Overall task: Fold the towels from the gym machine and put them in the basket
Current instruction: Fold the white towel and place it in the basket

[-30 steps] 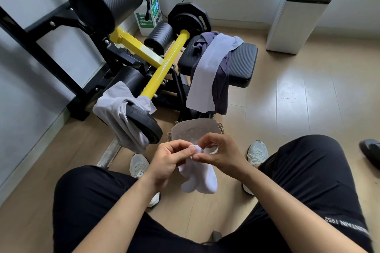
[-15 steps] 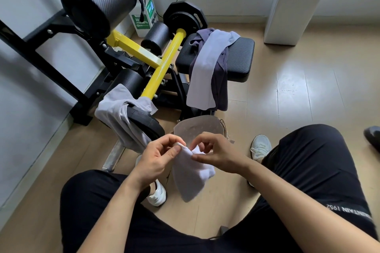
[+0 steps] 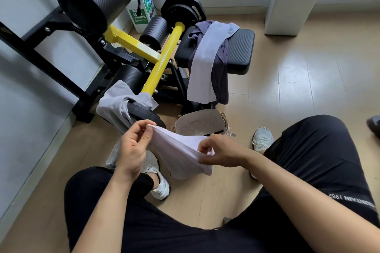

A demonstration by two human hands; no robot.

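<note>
A small white towel [image 3: 181,155] hangs stretched between my two hands above the floor. My left hand [image 3: 133,146] pinches its upper left corner. My right hand [image 3: 221,152] grips its right edge. Just beyond the towel stands the beige fabric basket [image 3: 198,124], at the foot of the gym machine [image 3: 160,61]. A grey towel [image 3: 115,106] is draped over the weight plate at the machine's near end. A pale lilac towel [image 3: 205,68] lies on a dark purple one [image 3: 222,80] across the black seat pad.
A white wall runs along the left. A white standing unit [image 3: 292,4] is at the back right. My knees and white shoes [image 3: 262,137] flank the basket. Another dark shoe [image 3: 374,125] shows at the right edge. Wooden floor lies to the right.
My hands have moved apart, spreading the white towel out from a bunched, hanging shape into a stretched sheet. The view has tilted slightly downward.
</note>
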